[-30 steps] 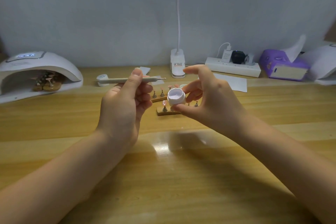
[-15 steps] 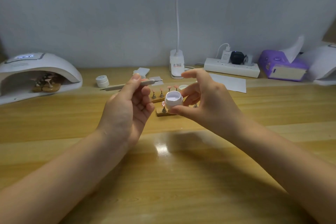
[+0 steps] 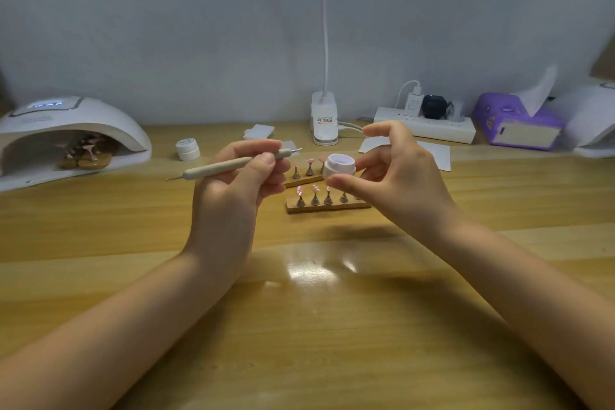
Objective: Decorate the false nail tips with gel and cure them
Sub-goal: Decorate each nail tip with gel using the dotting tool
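Pinching a slim grey double-ended dotting tool (image 3: pixel 233 164) between thumb and curled fingers, the left hand (image 3: pixel 233 183) holds it level. Just beside it, the right hand (image 3: pixel 396 176) grips a small open white gel pot (image 3: pixel 339 167) between thumb and fingertips. Beyond both hands, pink false nail tips (image 3: pixel 314 189) stand on two wooden strips (image 3: pixel 327 206); far left sits a white domed curing lamp (image 3: pixel 73 123).

glossy wooden table (image 3: pixel 332 326), white plastic gel pot (image 3: pixel 338 167), matt tool (image 3: pixel 229 165)

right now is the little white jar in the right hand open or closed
Open. The jar held by the right hand has no lid on, and pale gel shows inside its rim. The other jar on the table is capped.
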{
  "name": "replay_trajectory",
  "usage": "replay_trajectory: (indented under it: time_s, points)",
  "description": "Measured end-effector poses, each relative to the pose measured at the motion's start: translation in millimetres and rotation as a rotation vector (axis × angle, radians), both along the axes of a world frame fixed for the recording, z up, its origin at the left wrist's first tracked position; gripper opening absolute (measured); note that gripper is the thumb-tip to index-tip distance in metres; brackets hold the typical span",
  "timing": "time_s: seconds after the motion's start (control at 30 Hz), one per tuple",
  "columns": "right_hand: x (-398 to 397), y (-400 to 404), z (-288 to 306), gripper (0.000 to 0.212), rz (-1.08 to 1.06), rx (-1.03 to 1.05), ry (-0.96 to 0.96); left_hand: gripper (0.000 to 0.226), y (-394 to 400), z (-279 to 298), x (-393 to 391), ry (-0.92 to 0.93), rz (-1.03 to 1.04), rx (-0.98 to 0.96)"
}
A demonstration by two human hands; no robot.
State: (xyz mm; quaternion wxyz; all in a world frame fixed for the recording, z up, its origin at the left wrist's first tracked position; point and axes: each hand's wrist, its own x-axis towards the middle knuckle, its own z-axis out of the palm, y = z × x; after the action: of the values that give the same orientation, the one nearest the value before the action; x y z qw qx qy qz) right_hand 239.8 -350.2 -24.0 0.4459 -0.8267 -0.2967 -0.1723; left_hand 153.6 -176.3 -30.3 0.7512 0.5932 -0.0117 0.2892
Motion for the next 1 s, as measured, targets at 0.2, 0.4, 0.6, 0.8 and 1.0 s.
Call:
replay_trajectory:
  time_s: [0.2,0.4,0.6,0.8,1.0]
  points:
    - [25,-18,-4,0.070,-0.143,0.060,0.065,0.015,-5,-11,-2,-0.045,0.062,0.215]
    - [52,-38,-27,0.073,-0.271,-0.003,0.212,0.013,-6,-19,-2,-0.033,0.080,0.301]
    - [61,-44,-42,0.073,-0.301,-0.121,0.288,0.014,-6,-22,-2,-0.013,0.090,0.310]
    - [53,-40,-37,0.070,-0.310,-0.209,0.231,0.017,-5,-22,-2,-0.010,0.099,0.337]
    - [30,-30,-21,0.023,-0.328,-0.413,-0.290,0.017,-6,-22,-2,-0.006,0.092,0.335]
